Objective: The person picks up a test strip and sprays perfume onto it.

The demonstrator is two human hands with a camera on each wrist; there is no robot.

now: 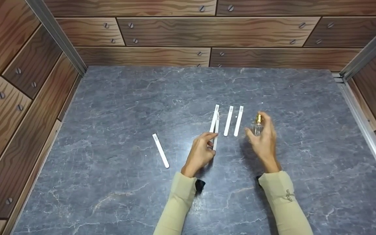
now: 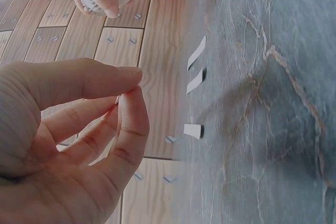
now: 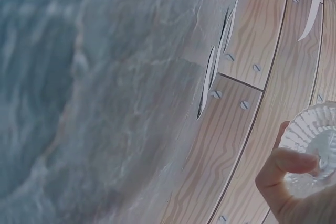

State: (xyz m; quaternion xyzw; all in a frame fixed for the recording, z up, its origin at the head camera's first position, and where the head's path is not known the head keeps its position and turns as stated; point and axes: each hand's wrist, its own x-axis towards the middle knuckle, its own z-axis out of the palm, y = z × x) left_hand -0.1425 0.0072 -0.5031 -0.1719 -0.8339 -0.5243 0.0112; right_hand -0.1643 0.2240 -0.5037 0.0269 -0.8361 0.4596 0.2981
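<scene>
My left hand [image 1: 200, 152] pinches the lower end of a white perfume test strip [image 1: 216, 125] between thumb and fingertips; the right wrist view shows this raised strip [image 3: 312, 17] above the table. To its right, my right hand [image 1: 266, 142] grips a ribbed clear-glass perfume bottle [image 1: 256, 129] with a gold spray top [image 1: 258, 118]. The index finger is at the spray top, and the thumb is by the glass. In the right wrist view the bottle's round base [image 3: 302, 135] faces the camera. Bottle and strip are apart.
Two white test strips [image 1: 228, 121] [image 1: 239, 121] lie side by side between the hands. Another strip [image 1: 213, 122] lies behind the held one. A single strip [image 1: 161, 150] lies slanted farther left on the grey marbled table [image 1: 109, 182]. Wood-patterned walls [image 1: 168, 32] surround the table.
</scene>
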